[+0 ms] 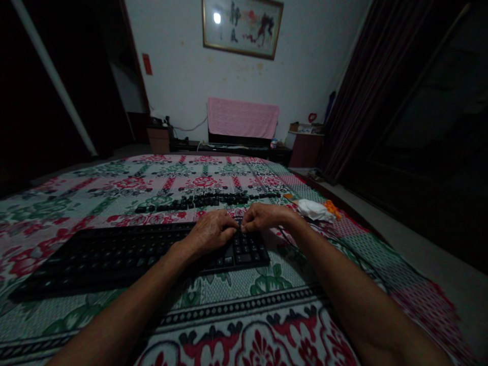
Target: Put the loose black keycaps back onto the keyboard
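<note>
A long black keyboard (125, 254) lies across the patterned bed cover. Its number pad at the right end carries keycaps, while much of the longer left part looks bare of them. My left hand (213, 231) rests over the right part, thumb and forefinger drawn together at the top of the number pad. Close beside it, my right hand (261, 217) is closed in a pinch at the same spot, fingertips pointing left. Whatever sits between the fingertips of either hand is too small to make out. Behind the keyboard, many loose black keycaps (206, 200) lie in an uneven row.
A white crumpled cloth or bag (314, 209) with an orange part (332, 209) lies right of the keycaps, near a small orange-brown piece (288, 196). Dark cable runs along the right side of the bed cover (263, 305). A pink cloth (243, 118) hangs over a screen at the wall.
</note>
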`<action>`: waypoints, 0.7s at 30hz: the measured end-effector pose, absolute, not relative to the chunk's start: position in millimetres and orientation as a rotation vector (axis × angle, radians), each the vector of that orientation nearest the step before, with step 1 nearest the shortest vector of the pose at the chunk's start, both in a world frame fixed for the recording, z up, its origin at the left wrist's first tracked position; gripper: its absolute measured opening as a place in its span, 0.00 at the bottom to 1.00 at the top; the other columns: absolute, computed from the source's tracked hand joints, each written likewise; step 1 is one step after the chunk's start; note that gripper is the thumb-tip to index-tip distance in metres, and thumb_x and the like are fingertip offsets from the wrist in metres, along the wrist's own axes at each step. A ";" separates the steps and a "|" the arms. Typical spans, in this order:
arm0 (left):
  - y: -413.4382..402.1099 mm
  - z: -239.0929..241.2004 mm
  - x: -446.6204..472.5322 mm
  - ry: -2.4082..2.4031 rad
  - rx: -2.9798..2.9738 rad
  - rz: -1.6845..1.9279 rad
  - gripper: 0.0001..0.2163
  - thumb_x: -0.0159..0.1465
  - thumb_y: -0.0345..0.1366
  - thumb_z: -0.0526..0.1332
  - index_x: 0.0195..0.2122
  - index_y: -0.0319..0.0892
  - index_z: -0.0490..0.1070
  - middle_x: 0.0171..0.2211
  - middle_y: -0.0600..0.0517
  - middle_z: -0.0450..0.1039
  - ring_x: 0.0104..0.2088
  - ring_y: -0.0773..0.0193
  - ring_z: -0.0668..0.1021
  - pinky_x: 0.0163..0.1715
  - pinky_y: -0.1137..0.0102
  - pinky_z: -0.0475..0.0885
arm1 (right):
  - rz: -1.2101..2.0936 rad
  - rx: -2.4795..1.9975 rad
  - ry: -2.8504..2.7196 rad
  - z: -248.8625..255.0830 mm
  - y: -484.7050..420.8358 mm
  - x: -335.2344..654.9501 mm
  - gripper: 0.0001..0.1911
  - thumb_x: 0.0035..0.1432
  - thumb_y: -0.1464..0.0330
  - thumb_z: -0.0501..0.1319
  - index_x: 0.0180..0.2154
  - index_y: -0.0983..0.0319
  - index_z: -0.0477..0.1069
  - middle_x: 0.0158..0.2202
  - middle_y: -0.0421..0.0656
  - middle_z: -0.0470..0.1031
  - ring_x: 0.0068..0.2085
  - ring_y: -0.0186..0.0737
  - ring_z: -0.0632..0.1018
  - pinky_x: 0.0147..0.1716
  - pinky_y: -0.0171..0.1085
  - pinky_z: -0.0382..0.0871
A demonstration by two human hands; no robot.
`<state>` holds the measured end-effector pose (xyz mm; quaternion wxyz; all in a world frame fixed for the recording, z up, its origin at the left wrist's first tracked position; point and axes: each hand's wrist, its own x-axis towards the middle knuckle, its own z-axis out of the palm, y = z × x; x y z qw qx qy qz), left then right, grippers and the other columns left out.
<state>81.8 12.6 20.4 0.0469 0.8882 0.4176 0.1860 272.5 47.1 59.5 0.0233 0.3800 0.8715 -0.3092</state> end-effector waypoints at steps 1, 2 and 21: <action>11.6 20.2 83.5 1.225 2.709 0.574 0.11 0.58 0.36 0.54 0.37 0.49 0.74 0.31 0.52 0.69 0.35 0.64 0.71 0.35 0.71 0.64 | -0.964 1.175 2.700 59.0 47.8 272.7 0.10 0.49 0.67 0.57 0.25 0.66 0.72 0.17 0.34 0.63 0.22 0.27 0.62 0.22 0.28 0.54; 10.8 19.6 84.7 1.187 2.705 0.579 0.10 0.58 0.36 0.54 0.37 0.49 0.74 0.31 0.52 0.70 0.34 0.65 0.71 0.34 0.71 0.64 | -0.972 1.175 2.698 58.6 48.3 272.9 0.10 0.49 0.67 0.57 0.25 0.66 0.73 0.17 0.34 0.63 0.22 0.26 0.61 0.22 0.28 0.54; 12.0 11.4 96.8 1.359 2.464 0.647 0.08 0.54 0.38 0.58 0.28 0.45 0.76 0.27 0.54 0.73 0.30 0.66 0.73 0.26 0.74 0.62 | -1.110 1.250 2.672 42.7 58.6 276.3 0.13 0.43 0.61 0.62 0.27 0.66 0.72 0.19 0.34 0.66 0.22 0.26 0.63 0.22 0.27 0.55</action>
